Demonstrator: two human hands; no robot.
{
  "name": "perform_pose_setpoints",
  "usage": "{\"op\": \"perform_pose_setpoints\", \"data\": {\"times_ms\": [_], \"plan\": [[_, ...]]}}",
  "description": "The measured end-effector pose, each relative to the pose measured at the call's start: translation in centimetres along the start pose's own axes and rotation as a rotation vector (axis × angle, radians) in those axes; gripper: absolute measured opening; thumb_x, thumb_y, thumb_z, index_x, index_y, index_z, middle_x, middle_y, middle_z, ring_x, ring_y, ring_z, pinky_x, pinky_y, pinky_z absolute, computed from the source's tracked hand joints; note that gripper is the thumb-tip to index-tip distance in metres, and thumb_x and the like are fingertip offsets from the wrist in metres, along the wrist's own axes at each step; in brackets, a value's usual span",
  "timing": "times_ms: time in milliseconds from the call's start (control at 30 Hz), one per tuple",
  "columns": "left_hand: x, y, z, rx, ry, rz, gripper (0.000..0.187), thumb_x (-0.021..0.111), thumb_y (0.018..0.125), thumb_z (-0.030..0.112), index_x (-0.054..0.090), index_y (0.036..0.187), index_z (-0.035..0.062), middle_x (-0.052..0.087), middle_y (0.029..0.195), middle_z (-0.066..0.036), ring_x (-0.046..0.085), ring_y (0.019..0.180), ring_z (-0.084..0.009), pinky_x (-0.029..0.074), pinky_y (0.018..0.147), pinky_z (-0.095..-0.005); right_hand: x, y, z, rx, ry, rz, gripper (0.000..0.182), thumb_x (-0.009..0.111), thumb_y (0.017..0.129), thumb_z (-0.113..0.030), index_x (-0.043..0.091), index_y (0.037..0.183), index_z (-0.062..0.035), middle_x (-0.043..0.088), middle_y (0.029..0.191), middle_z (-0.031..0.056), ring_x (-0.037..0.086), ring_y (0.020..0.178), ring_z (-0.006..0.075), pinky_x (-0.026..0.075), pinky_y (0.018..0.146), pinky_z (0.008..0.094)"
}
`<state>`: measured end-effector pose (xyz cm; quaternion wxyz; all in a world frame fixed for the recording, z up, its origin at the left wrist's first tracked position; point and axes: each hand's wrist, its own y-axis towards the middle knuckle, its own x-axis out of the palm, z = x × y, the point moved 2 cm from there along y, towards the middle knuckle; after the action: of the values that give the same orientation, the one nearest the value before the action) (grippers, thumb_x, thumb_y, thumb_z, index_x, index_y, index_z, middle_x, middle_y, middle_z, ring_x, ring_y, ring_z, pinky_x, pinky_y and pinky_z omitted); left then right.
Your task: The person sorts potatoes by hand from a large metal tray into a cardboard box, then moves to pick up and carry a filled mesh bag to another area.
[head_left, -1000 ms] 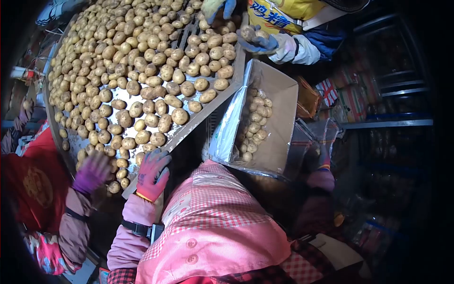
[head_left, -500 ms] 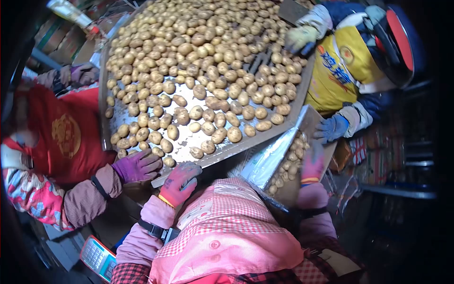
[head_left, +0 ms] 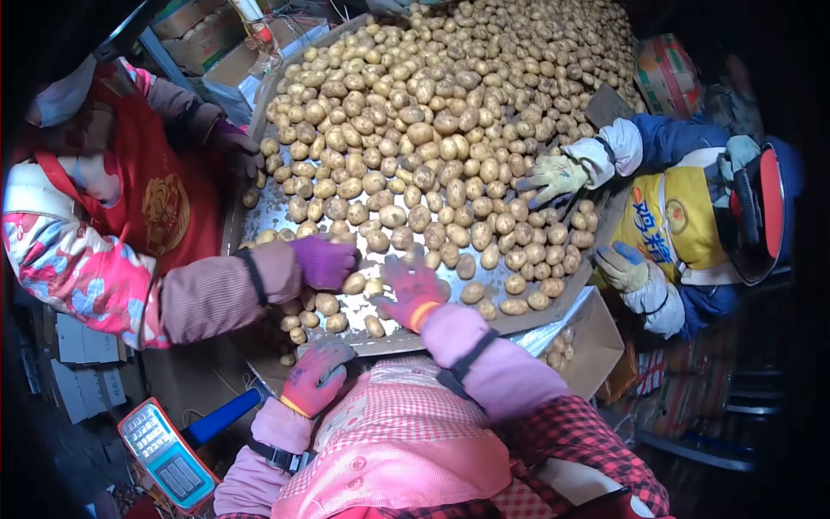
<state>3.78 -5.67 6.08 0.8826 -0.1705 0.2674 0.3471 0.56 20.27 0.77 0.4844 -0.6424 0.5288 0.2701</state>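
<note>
My right hand, in a pink and grey glove, reaches over the near part of the metal sorting tray. Its fingers are spread among the potatoes, touching or just above a few; none is visibly gripped. At the tray's near edge, my left hand rests in a matching glove, thumb apart from the fingers, with nothing seen in it. Just left of my right hand, a co-worker's purple-gloved hand is over the potatoes.
Across on the right, a co-worker in a yellow apron has one gloved hand on the potatoes. A cardboard box with potatoes stands below the tray's right edge. A scale display is at lower left.
My right hand has left the box and moved up and left onto the tray. The purple-gloved hand has reached farther in over the potatoes. The view has shifted.
</note>
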Motion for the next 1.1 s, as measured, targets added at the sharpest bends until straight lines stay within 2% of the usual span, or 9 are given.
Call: {"op": "perform_pose_setpoints", "data": {"times_ms": [67, 133, 233, 333, 467, 533, 800, 967, 1100], "plan": [[0.1, 0.6, 0.2, -0.012, -0.024, -0.003, 0.037, 0.063, 0.085, 0.017, 0.064, 0.121, 0.0090, 0.062, 0.124, -0.015, 0.052, 0.122, -0.0355, 0.034, 0.111, -0.0462, -0.4, 3.5, -2.9, -0.209, -0.051, -0.162, 0.071, 0.062, 0.083, -0.051, 0.043, 0.142, -0.0139, 0.041, 0.145, 0.0155, 0.031, 0.138, 0.0344, 0.028, 0.111, 0.0473], [-0.3, 1.3, 0.3, 0.011, -0.006, -0.018, 0.037, 0.063, 0.085, 0.017, 0.064, 0.121, 0.0094, 0.062, 0.124, -0.015, 0.053, 0.122, -0.0355, 0.034, 0.111, -0.0464, -1.0, 4.5, -4.1, -0.690, 0.067, 0.439, 0.061, 0.068, 0.079, -0.038, 0.051, 0.131, -0.0113, 0.054, 0.126, 0.0161, 0.051, 0.116, 0.0354, 0.037, 0.101, 0.0496], [-0.7, 1.3, 0.0, 0.009, 0.010, 0.007, 0.036, 0.063, 0.085, 0.018, 0.065, 0.121, 0.0103, 0.062, 0.124, -0.015, 0.053, 0.121, -0.0357, 0.034, 0.110, -0.0471, -6.3, 8.7, 1.9, -0.441, 0.345, 0.469, 0.057, 0.071, 0.074, -0.019, 0.054, 0.127, -0.0058, 0.057, 0.122, 0.0170, 0.054, 0.113, 0.0367, 0.045, 0.094, 0.0456], [-0.3, 0.9, -0.5, -0.010, 0.019, 0.028, 0.037, 0.064, 0.085, 0.018, 0.064, 0.121, 0.0109, 0.061, 0.126, -0.015, 0.052, 0.121, -0.0364, 0.034, 0.110, -0.0481, -12.8, 13.0, 9.0, 0.032, -0.130, 0.664, 0.061, 0.064, 0.083, -0.037, 0.050, 0.137, -0.0127, 0.044, 0.142, 0.0211, 0.044, 0.127, 0.0367, 0.038, 0.105, 0.0456], [0.4, 1.3, -0.2, 0.029, 0.080, -0.030, 0.041, 0.064, 0.085, 0.018, 0.062, 0.125, 0.0114, 0.059, 0.128, -0.016, 0.052, 0.122, -0.0378, 0.034, 0.109, -0.0491, -13.1, 14.4, 9.0, 0.247, -0.243, 0.132, 0.070, 0.057, 0.083, -0.057, 0.041, 0.145, -0.0285, 0.026, 0.156, 0.0137, 0.029, 0.140, 0.0369, 0.024, 0.113, 0.0536], [0.6, 2.2, -0.1, 0.068, 0.105, -0.027, 0.041, 0.064, 0.084, 0.017, 0.061, 0.125, 0.0097, 0.060, 0.127, -0.016, 0.052, 0.122, -0.0379, 0.035, 0.108, -0.0494, -9.7, 12.7, 7.8, 0.062, -0.348, 0.392, 0.067, 0.060, 0.080, -0.052, 0.049, 0.140, -0.0225, 0.034, 0.150, 0.0186, 0.038, 0.132, 0.0405, 0.035, 0.108, 0.0467], [1.2, 7.2, -0.3, 0.241, 0.303, 0.122, 0.048, 0.062, 0.083, 0.020, 0.056, 0.128, 0.0058, 0.054, 0.132, -0.016, 0.048, 0.125, -0.0374, 0.031, 0.109, -0.0532, -0.9, -3.0, 2.5, -0.449, -0.067, 0.365, 0.053, 0.067, 0.078, -0.030, 0.056, 0.130, -0.0285, 0.048, 0.135, 0.0129, 0.047, 0.118, 0.0357, 0.040, 0.099, 0.0517], [2.0, 8.5, -1.6, 0.204, 0.465, 0.154, 0.053, 0.062, 0.082, 0.026, 0.054, 0.130, 0.0040, 0.050, 0.134, -0.018, 0.045, 0.125, -0.0399, 0.030, 0.109, -0.0549, -5.2, -4.7, 11.2, -0.127, -0.013, 0.353, 0.045, 0.067, 0.076, -0.025, 0.062, 0.120, -0.0152, 0.055, 0.122, 0.0202, 0.051, 0.113, 0.0406, 0.036, 0.102, 0.0538], [2.3, 8.3, -2.1, 0.207, 0.473, 0.163, 0.055, 0.063, 0.080, 0.026, 0.054, 0.130, 0.0041, 0.051, 0.132, -0.018, 0.045, 0.124, -0.0401, 0.030, 0.109, -0.0554, -10.3, -2.2, 13.9, 0.053, -0.194, 0.759, 0.048, 0.066, 0.079, -0.027, 0.060, 0.121, -0.0063, 0.055, 0.120, 0.0236, 0.051, 0.111, 0.0418, 0.039, 0.098, 0.0529]]}}
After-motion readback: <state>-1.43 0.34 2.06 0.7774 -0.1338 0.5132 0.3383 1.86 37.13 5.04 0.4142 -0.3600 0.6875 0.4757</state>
